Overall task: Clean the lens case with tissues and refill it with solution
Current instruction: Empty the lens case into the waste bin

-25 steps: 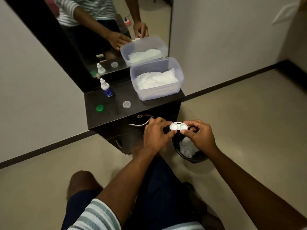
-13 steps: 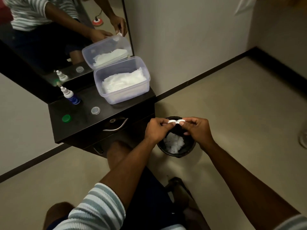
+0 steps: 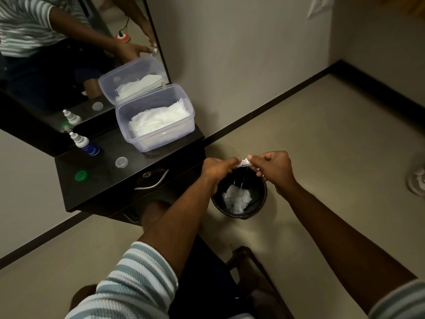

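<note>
Lens case [image 3: 244,161] being held tipped over the black bin [image 3: 239,196], just off the bench's right edge, thin streams falling from it onto crumpled tissues [image 3: 236,199] inside. Sitting on the bench [image 3: 69,166], left to right: green cap [image 3: 81,176] near the front left corner, solution bottle [image 3: 84,144] standing uncapped toward the back edge, clear cap [image 3: 121,162] mid-bench, open tissue box [image 3: 158,120] filling the back right corner. Left hand [image 3: 217,169] pinching the case's left end, grip narrow. Right hand [image 3: 273,171] pinching its right end, grip likewise narrow.
</note>
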